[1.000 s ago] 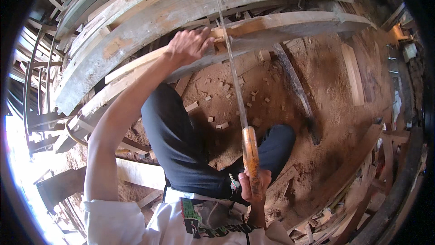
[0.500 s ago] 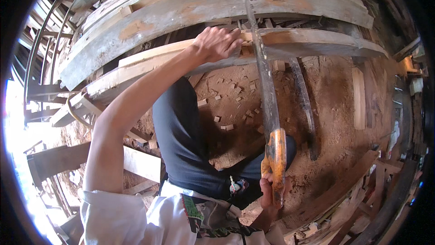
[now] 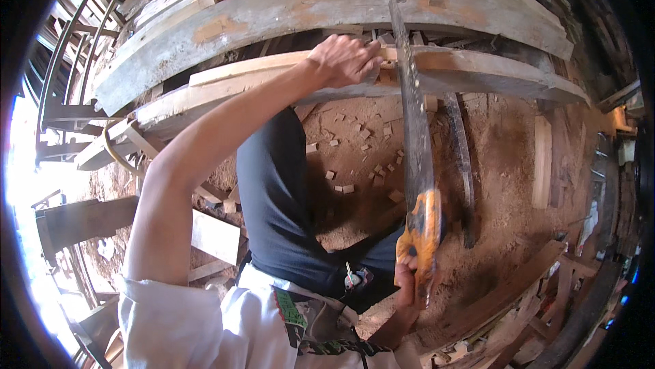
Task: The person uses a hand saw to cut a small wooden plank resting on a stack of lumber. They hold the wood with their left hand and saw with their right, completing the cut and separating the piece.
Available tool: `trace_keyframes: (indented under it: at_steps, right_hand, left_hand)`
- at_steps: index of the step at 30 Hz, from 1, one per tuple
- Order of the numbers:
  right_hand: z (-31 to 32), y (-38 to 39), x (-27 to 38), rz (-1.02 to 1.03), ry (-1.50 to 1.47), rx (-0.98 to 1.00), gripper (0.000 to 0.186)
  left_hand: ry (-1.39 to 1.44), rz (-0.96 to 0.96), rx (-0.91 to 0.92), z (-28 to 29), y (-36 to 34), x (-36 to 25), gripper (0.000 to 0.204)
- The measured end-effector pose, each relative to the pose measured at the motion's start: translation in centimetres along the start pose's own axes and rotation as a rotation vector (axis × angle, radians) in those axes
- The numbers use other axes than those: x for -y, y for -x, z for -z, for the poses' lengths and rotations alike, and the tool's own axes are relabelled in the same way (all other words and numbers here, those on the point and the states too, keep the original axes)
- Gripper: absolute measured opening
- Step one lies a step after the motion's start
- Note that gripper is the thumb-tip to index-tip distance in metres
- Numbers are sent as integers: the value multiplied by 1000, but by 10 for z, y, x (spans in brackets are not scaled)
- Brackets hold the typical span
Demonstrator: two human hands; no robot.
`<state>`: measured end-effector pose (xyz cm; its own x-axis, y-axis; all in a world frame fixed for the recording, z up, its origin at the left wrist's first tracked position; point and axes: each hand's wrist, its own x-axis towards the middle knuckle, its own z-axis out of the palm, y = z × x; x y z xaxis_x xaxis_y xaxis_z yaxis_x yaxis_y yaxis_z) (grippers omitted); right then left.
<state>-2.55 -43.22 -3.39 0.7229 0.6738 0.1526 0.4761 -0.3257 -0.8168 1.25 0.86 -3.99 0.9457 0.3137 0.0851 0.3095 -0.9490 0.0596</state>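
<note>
My right hand [image 3: 407,282] is wrapped round the orange handle of a handsaw [image 3: 413,123]. Its long, dark, worn blade points away from me and lies across a narrow strip of wood [image 3: 249,69] on a thick timber beam [image 3: 491,77]. Just left of the blade, my left hand [image 3: 346,61] is closed over the strip, pressing it onto the beam; the fingertips are partly hidden. Where the teeth meet the wood cannot be made out clearly.
Wide grey boards [image 3: 300,18] stretch beyond the beam. Small cut wood blocks [image 3: 344,189] litter the brown dusty floor below it. A dark curved bar [image 3: 464,164] stands right of the saw. Planks [image 3: 505,287] are piled at lower right, and metal frames [image 3: 75,76] stand at far left.
The saw and both hands appear slightly further right in the picture, as does the beam. The saw's handle has tilted a little. Both hands keep their hold.
</note>
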Motion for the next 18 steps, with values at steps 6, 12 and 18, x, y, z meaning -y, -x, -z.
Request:
trace_keyframes:
  at_steps: [6, 12, 18]
  right_hand:
    - [-17, -48, 0, 263, 235, -72, 11]
    - [1, -38, 47, 370, 492, -185, 21]
    - [-17, -65, 41, 33, 129, -8, 20]
  left_hand:
    - [-8, 8, 59, 5, -1, -2, 54]
    - [-22, 35, 99, 5, 1, -3, 55]
    - [-27, -15, 25, 8, 1, -3, 47]
